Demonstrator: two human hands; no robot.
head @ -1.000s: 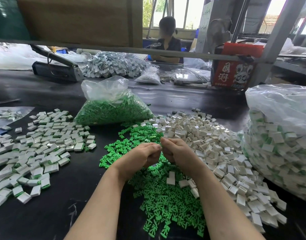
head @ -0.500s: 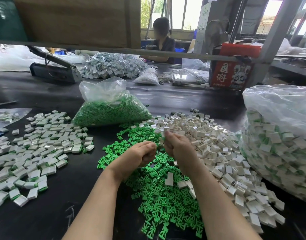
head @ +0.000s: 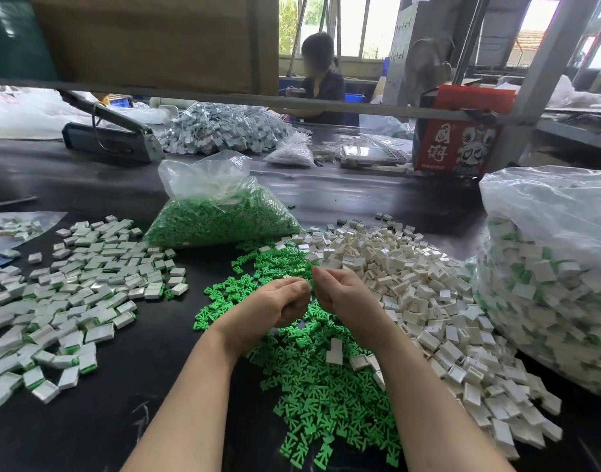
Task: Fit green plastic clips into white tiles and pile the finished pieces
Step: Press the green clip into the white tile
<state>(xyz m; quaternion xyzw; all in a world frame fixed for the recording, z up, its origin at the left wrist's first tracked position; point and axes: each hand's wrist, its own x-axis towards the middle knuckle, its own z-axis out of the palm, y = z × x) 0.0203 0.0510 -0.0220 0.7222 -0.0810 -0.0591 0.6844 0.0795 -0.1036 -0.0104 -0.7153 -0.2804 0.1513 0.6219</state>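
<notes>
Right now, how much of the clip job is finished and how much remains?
Done: a wide spread of finished pieces lies on the left, and the big bag on the right holds more. In hand: the left hand and right hand meet over the loose clips, fingers curled on something small that I cannot make out. Left: a large heap of empty tiles and a bag of clips.

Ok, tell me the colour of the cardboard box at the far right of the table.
Red, with white characters and a white printed figure on the cardboard box, seen in the head view.
</notes>
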